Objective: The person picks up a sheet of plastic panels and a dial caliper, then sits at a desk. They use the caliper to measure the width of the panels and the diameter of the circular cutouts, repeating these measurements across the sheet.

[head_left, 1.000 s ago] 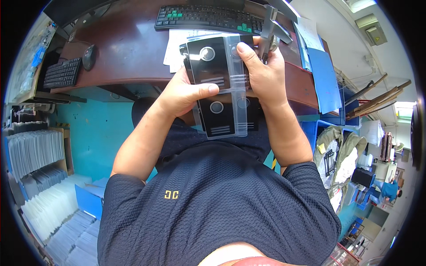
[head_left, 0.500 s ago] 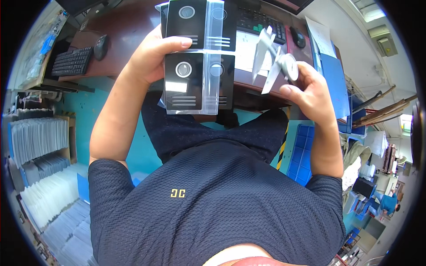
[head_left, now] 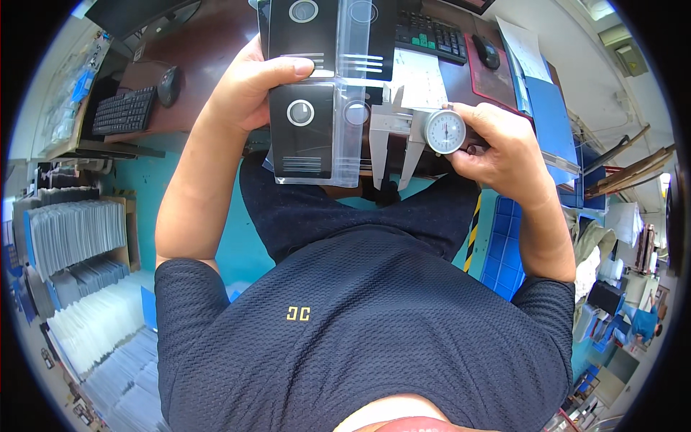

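My left hand (head_left: 247, 88) grips a sheet of glossy black panels (head_left: 306, 147) by its left edge, with the thumb lying on top. Each panel carries a round ringed window and several light stripes, and a clear plastic strip (head_left: 349, 137) runs down between the columns. My right hand (head_left: 504, 150) is closed around a dial caliper (head_left: 444, 132), its round white dial turned up. The caliper's jaws stand apart, with a gap between them, close to the right side of the sheet. Whether the jaws touch the sheet, I cannot tell.
On the brown desk (head_left: 198, 79) lie a black keyboard (head_left: 432, 36), a mouse (head_left: 486, 52) on a red pad, and a white paper (head_left: 421, 75). Another keyboard (head_left: 124, 110) and mouse (head_left: 168, 86) are at left. Racks of stacked sheets (head_left: 79, 234) stand left; a blue crate (head_left: 500, 248) sits at right.
My right hand has turned the caliper so the dial faces up and its jaws have come left, nearer the sheet. The left hand keeps its grip on the panels.
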`<act>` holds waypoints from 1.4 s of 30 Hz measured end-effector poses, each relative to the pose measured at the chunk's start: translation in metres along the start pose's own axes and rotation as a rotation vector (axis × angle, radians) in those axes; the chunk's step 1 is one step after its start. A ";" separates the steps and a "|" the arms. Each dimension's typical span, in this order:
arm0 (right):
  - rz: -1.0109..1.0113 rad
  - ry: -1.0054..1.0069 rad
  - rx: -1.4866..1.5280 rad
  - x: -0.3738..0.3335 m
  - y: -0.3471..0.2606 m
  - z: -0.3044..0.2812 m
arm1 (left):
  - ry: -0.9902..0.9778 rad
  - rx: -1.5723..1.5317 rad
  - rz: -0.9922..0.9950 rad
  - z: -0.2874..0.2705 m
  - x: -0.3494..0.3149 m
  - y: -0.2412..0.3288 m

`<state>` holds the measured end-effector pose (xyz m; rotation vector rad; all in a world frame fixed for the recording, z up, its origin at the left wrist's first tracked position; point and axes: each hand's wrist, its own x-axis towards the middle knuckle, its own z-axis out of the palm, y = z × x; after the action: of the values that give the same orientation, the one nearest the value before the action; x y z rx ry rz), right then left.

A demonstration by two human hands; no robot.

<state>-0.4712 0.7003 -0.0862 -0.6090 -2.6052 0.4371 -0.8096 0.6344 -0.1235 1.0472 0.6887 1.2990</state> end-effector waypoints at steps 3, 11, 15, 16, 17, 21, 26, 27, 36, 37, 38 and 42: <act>0.004 -0.011 -0.012 0.000 -0.001 0.001 | -0.007 -0.015 0.029 0.003 0.000 -0.001; -0.031 -0.007 -0.101 0.001 -0.002 0.003 | -0.017 0.005 0.008 -0.002 0.000 -0.006; -0.025 -0.015 -0.105 0.000 -0.002 0.003 | -0.013 -0.019 0.013 0.000 0.000 -0.008; -0.030 -0.013 -0.110 0.000 -0.001 0.004 | -0.007 -0.010 0.013 0.000 -0.001 -0.008; -0.036 -0.011 -0.115 -0.001 0.000 0.005 | -0.001 -0.001 0.013 0.000 -0.001 -0.008; -0.053 -0.007 -0.138 -0.001 0.001 0.005 | -0.017 -0.019 0.013 -0.001 0.000 -0.010; -0.041 -0.013 -0.130 -0.002 0.000 0.005 | -0.008 -0.001 0.019 0.000 0.000 -0.010; -0.040 -0.013 -0.129 -0.002 0.001 0.006 | -0.008 -0.001 0.019 0.000 0.000 -0.010; -0.037 -0.012 -0.119 -0.003 0.003 0.006 | -0.018 -0.002 0.011 0.001 0.001 -0.010; -0.041 -0.010 -0.123 -0.003 0.003 0.006 | -0.014 -0.005 0.018 0.001 0.001 -0.011; -0.045 -0.007 -0.127 -0.003 0.002 0.006 | -0.010 -0.007 0.024 0.001 0.002 -0.011; -0.050 -0.010 -0.134 -0.003 0.002 0.006 | -0.006 0.009 0.010 0.001 0.001 -0.011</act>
<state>-0.4706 0.6996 -0.0931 -0.5848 -2.6685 0.2513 -0.8041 0.6357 -0.1327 1.0626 0.6858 1.3024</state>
